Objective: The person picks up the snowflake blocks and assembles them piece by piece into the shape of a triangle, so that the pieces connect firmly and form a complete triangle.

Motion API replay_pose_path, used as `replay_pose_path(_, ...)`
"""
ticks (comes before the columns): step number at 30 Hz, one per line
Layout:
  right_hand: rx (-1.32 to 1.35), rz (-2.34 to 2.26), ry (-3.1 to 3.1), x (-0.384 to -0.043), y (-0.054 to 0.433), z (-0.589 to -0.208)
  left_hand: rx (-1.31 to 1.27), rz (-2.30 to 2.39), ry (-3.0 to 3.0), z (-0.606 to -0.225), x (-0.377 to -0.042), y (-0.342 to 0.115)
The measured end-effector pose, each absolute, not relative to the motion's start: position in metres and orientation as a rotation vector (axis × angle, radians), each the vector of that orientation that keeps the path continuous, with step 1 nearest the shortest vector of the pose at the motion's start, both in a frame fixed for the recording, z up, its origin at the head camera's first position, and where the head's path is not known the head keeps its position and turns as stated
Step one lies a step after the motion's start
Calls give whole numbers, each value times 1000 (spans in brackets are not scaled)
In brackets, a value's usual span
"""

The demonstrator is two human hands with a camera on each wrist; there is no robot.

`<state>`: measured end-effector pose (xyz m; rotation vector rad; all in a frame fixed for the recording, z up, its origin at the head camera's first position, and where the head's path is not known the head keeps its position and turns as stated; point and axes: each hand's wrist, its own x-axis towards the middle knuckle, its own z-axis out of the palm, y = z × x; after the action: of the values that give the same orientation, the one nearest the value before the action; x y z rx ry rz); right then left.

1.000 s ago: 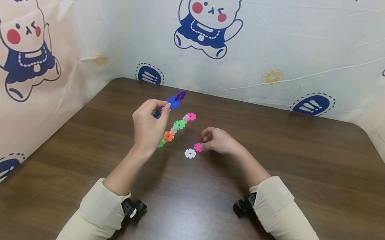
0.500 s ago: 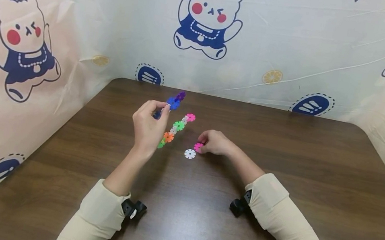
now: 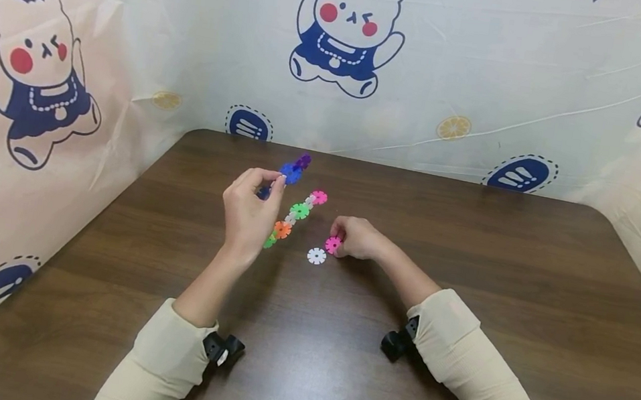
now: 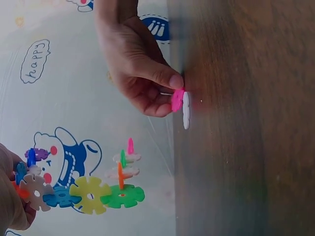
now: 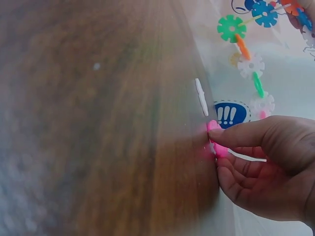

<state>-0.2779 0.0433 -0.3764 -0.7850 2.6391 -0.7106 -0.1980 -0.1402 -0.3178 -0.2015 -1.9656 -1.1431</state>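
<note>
My left hand (image 3: 249, 211) pinches a chain of interlocking snowflake discs between thumb and fingers, raised over the table. Its far end has blue (image 3: 290, 173) and purple discs. From the other end, pale, blue, yellow (image 4: 90, 195) and green (image 4: 124, 196) discs run on, then turn off through orange (image 3: 283, 229) to pink (image 3: 319, 197). Some discs are hidden behind the left hand. Low at the tabletop, my right hand (image 3: 358, 237) pinches a loose pink snowflake disc (image 3: 333, 245) by its edge. Just beside that one lies a white snowflake disc (image 3: 316, 255).
The brown wooden table (image 3: 456, 366) stretches around both arms. Behind it hangs a pale curtain (image 3: 467, 57) with printed cartoon bears. Black wrist cameras sit under the left cuff (image 3: 223, 349) and the right cuff (image 3: 398, 342).
My right hand has dropped slightly and drawn a little left, its fingers bending in around the pink disc. My left hand and the chain stay nearly still.
</note>
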Motion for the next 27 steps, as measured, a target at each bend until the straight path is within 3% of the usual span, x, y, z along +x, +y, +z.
replay_pose_path(14, -733, -1018, 2544, -269, 60, -362, -222, -1165, -1997, -321, -198, -136)
replay_pose_path(27, -642, -1590, 2461, -252, 77, -338, -340, -1140, -2062, -322, -200, -131)
